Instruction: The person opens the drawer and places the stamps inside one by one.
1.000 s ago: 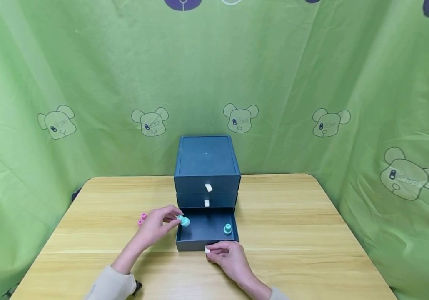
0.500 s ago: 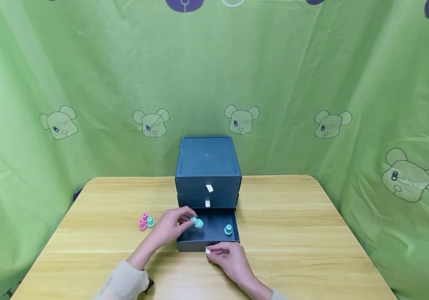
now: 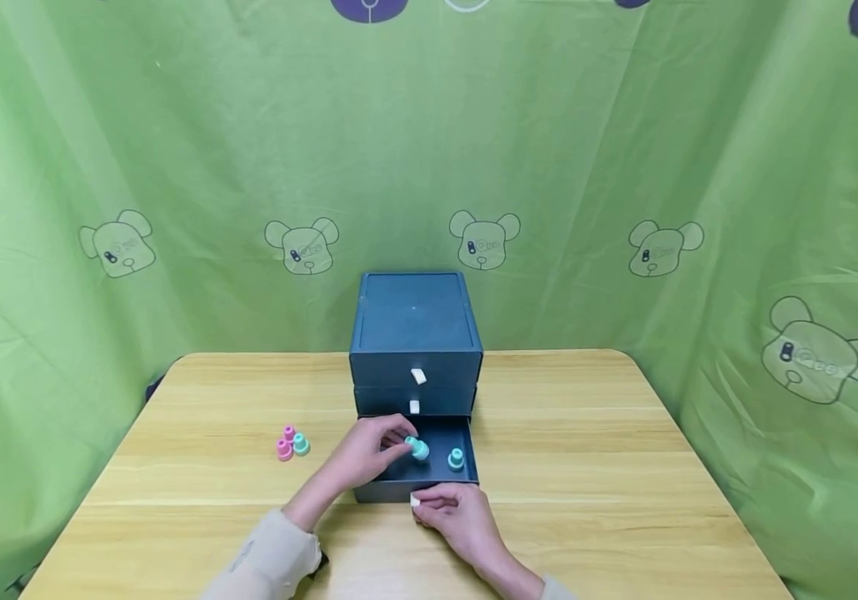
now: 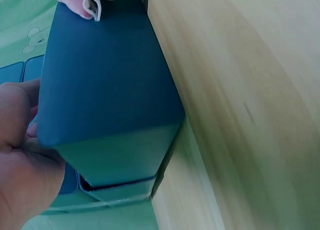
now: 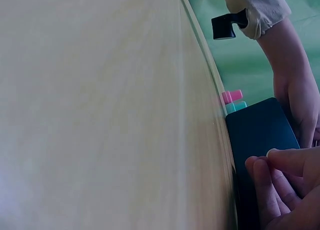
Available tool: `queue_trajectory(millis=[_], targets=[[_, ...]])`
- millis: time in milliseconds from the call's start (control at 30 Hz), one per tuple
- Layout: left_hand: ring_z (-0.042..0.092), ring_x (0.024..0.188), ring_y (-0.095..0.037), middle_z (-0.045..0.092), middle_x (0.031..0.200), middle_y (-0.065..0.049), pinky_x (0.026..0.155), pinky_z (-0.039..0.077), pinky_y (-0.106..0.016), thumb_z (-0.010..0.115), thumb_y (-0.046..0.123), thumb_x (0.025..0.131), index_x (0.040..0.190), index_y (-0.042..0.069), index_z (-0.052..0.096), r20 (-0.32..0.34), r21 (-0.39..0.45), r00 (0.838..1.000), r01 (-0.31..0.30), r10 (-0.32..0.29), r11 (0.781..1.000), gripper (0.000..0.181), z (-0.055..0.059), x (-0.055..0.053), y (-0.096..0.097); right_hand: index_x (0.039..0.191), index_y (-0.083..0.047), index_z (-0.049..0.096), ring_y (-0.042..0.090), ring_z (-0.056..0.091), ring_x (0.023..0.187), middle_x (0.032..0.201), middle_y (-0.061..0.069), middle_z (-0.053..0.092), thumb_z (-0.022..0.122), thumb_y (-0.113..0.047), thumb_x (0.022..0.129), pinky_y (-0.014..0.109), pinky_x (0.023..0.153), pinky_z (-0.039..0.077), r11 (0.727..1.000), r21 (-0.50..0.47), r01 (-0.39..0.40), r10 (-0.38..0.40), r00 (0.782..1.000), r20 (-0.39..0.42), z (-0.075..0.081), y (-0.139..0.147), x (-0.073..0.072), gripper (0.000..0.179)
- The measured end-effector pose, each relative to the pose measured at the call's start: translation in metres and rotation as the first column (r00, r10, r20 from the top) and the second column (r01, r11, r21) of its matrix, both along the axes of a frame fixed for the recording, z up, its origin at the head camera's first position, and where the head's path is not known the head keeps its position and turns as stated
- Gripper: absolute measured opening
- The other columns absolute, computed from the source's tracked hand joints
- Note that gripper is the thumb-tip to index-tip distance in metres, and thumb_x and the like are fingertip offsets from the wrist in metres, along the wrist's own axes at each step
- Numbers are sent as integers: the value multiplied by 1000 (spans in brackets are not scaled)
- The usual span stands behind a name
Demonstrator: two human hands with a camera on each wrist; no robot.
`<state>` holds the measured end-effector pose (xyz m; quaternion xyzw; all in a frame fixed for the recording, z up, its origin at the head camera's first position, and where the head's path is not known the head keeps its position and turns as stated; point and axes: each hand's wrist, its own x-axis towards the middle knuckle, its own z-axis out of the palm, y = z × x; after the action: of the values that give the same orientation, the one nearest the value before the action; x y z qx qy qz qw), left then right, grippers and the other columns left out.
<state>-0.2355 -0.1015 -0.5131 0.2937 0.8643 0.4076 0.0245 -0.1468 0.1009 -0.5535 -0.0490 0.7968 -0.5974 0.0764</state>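
Observation:
My left hand (image 3: 375, 450) pinches a teal stepped peg (image 3: 417, 448) between thumb and fingers, over the pulled-out bottom drawer (image 3: 391, 492) of a dark blue drawer cabinet (image 3: 416, 312). In the left wrist view that hand (image 4: 25, 160) reaches over the drawer's side, and the peg is hidden. A second teal peg (image 3: 456, 459) stands upright in the drawer's right part. My right hand (image 3: 462, 517) holds the small white pull tab (image 3: 415, 501) on the drawer front. The right wrist view shows its thumb and fingers (image 5: 287, 162) closed on the tab.
Left of the cabinet, two pink pegs (image 3: 284, 450) and one teal peg (image 3: 301, 444) stand grouped on the wooden table (image 3: 586, 467). Two upper drawers with white tabs (image 3: 418, 376) are closed. A green curtain (image 3: 586, 125) hangs behind the table.
My left hand has moved right with the teal peg, from the drawer's left edge to above its middle. The peg group on the table has come into full view. The right hand stays put.

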Motion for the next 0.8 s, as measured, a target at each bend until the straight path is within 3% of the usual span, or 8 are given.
queue_trajectory(millis=[467, 800], targets=[[71, 90, -5, 75, 106, 0, 83, 58, -22, 70, 15, 100, 109, 14, 73, -3, -32, 1000, 19, -19, 999, 10, -12, -7, 20, 103, -5, 81, 15, 78, 82, 92, 8, 81, 82, -14, 88, 22, 70, 61, 1000, -12, -8, 8, 1000, 7, 0, 0, 0, 18], [70, 90, -3, 75, 105, 3, 83, 58, -22, 71, 16, 99, 108, 17, 74, 6, -66, 1000, 16, -16, 998, 9, -12, -8, 27, 103, -4, 81, 15, 78, 82, 92, 8, 81, 82, -14, 89, 20, 70, 60, 1000, -13, -11, 11, 1000, -5, 0, 0, -1, 17]])
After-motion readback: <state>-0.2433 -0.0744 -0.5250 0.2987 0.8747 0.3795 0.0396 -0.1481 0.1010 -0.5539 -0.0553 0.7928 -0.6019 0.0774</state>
